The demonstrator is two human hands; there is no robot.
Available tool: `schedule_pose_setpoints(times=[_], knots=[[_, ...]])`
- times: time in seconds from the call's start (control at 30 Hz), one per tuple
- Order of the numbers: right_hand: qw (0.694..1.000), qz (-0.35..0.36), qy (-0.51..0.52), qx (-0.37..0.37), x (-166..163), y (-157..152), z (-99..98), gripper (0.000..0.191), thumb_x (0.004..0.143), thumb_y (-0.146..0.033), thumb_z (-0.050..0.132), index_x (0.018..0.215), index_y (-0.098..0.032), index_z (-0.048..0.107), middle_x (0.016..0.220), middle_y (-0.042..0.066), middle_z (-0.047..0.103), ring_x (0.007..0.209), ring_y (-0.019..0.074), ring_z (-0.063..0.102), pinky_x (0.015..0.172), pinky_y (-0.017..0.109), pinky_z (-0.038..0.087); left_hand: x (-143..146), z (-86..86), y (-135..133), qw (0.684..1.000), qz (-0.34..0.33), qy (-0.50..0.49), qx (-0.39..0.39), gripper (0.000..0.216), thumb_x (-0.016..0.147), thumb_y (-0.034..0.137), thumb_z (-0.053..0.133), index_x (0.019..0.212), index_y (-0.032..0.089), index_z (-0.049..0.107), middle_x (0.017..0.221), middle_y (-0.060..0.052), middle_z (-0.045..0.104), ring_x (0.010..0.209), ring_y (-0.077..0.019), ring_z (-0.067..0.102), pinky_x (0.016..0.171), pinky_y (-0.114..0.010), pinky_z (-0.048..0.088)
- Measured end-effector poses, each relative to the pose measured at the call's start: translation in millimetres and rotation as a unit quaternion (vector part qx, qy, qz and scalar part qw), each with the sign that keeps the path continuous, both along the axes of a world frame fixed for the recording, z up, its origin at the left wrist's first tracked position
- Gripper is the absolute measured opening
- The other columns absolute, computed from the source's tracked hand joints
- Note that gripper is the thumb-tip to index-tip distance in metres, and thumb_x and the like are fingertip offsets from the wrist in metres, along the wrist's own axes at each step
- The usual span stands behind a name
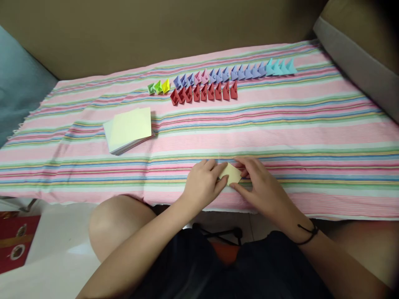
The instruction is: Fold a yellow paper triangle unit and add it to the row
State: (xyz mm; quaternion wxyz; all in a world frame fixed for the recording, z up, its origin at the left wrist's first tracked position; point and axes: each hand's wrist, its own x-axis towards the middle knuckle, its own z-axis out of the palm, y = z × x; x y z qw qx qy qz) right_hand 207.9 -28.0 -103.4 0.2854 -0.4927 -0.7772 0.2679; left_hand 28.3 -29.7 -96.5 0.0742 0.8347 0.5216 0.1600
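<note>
Between my two hands lies a small pale yellow folded paper, near the front edge of the striped cloth. My left hand grips its left side, thumb and forefinger closed on the paper. At its right edge, my right hand pinches it with the thumb at the near side and fingers at the far side. Part of the paper is hidden under the fingers. To the left stands a stack of paper sheets with pale yellow on top.
Folded paper boats stand in rows at the back: red ones, purple ones, light blue ones, pink ones, plus green and yellow ones. A cushion borders the back right. My knee is below the front edge.
</note>
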Motion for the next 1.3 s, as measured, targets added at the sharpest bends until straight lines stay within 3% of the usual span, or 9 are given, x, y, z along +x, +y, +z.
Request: schedule_pose_setpoints(times=[0.13, 0.3, 0.57, 0.7, 0.93, 1.03, 1.13, 1.23, 1.3], knots=[[0.999, -0.042, 0.002, -0.023, -0.5, 0.1, 0.8, 0.044, 0.076, -0.025, 0.068, 0.117, -0.02, 0.052, 0.104, 0.01, 0.062, 0.093, 0.0263, 0.059, 0.081, 0.045, 0.051, -4.0, 6.0, 3.1, 0.99, 0.014, -0.112, -0.084, 0.035, 0.078, 0.029, 0.069, 0.111, 0.018, 0.059, 0.099, -0.006, 0.06, 0.091, -0.0197, 0.056, 0.076, -0.032, 0.048], [0.997, -0.034, 0.026, -0.064, 0.8, 2.2, 5.2, 0.031, 0.076, -0.029, 0.069, 0.104, -0.021, 0.06, 0.097, 0.007, 0.067, 0.087, 0.0245, 0.063, 0.077, 0.041, 0.052, -1.8, 10.6, 4.5, 0.971, 0.011, -0.197, -0.135, 0.013, 0.075, 0.017, 0.068, 0.084, 0.018, 0.058, 0.085, -0.002, 0.062, 0.079, -0.0165, 0.055, 0.07, -0.029, 0.045], [0.933, -0.009, 0.264, -0.247, 4.1, 4.0, 11.8, 0.032, 0.075, -0.034, 0.071, 0.102, -0.022, 0.06, 0.095, 0.005, 0.073, 0.086, 0.0214, 0.069, 0.075, 0.035, 0.057, 1.2, 17.2, 5.8, 0.854, 0.051, -0.41, -0.317, 0.018, 0.076, 0.032, 0.068, 0.084, 0.016, 0.068, 0.071, -0.001, 0.065, 0.06, -0.0125, 0.055, 0.053, -0.023, 0.041], [0.913, -0.028, 0.297, -0.276, 5.1, 4.4, 13.0, 0.045, 0.072, -0.032, 0.074, 0.112, -0.023, 0.055, 0.086, 0.003, 0.074, 0.078, 0.0202, 0.07, 0.07, 0.034, 0.057, 2.6, 21.7, 4.9, 0.83, 0.062, -0.446, -0.329, 0.024, 0.074, 0.039, 0.069, 0.077, 0.016, 0.072, 0.066, -0.002, 0.065, 0.059, -0.0134, 0.055, 0.052, -0.024, 0.04], [0.906, 0.0, 0.31, -0.288, 3.2, 5.1, 10.2, 0.022, 0.073, -0.036, 0.073, 0.086, -0.02, 0.067, 0.08, 0.004, 0.073, 0.077, 0.0196, 0.069, 0.069, 0.032, 0.056, 5.2, 21.8, 4.2, 0.789, 0.082, -0.502, -0.345, 0.025, 0.073, 0.039, 0.07, 0.068, 0.015, 0.067, 0.064, 0.0, 0.063, 0.057, -0.0112, 0.054, 0.055, -0.023, 0.041], [0.927, -0.024, 0.29, -0.237, 4.0, 2.8, 11.5, 0.015, 0.077, -0.035, 0.07, 0.078, -0.02, 0.068, 0.065, 0.001, 0.068, 0.061, 0.0168, 0.066, 0.057, 0.028, 0.054, 5.2, 23.8, 3.8, 0.843, 0.057, -0.464, -0.265, 0.018, 0.078, 0.033, 0.068, 0.079, 0.015, 0.069, 0.069, -0.002, 0.066, 0.059, -0.0117, 0.056, 0.053, -0.023, 0.043], [0.956, -0.045, 0.265, -0.113, 5.1, -0.2, 16.0, 0.009, 0.082, -0.028, 0.065, 0.087, -0.023, 0.07, 0.077, 0.002, 0.07, 0.07, 0.0187, 0.068, 0.063, 0.032, 0.056, 3.1, 27.2, 1.9, 0.912, -0.001, -0.403, -0.08, 0.006, 0.081, 0.022, 0.065, 0.079, 0.018, 0.069, 0.076, -0.003, 0.067, 0.068, -0.0127, 0.061, 0.058, -0.023, 0.048], [0.967, -0.041, 0.253, 0.01, 5.7, -2.1, 21.1, 0.011, 0.083, -0.019, 0.062, 0.085, -0.025, 0.07, 0.096, 0.003, 0.07, 0.094, 0.0204, 0.066, 0.081, 0.037, 0.057, -0.3, 29.1, -0.8, 0.931, -0.079, -0.35, 0.067, 0.013, 0.084, 0.012, 0.058, 0.08, 0.02, 0.068, 0.085, -0.004, 0.069, 0.08, -0.0134, 0.066, 0.07, -0.026, 0.054], [0.961, -0.03, 0.273, 0.015, 6.0, -3.0, 23.2, 0.013, 0.083, -0.016, 0.061, 0.087, -0.025, 0.069, 0.098, 0.003, 0.07, 0.097, 0.0197, 0.066, 0.083, 0.037, 0.057, -2.3, 28.9, -2.4, 0.932, -0.105, -0.327, 0.118, 0.017, 0.084, 0.009, 0.056, 0.083, 0.02, 0.067, 0.087, -0.004, 0.069, 0.082, -0.0132, 0.067, 0.073, -0.026, 0.056]])
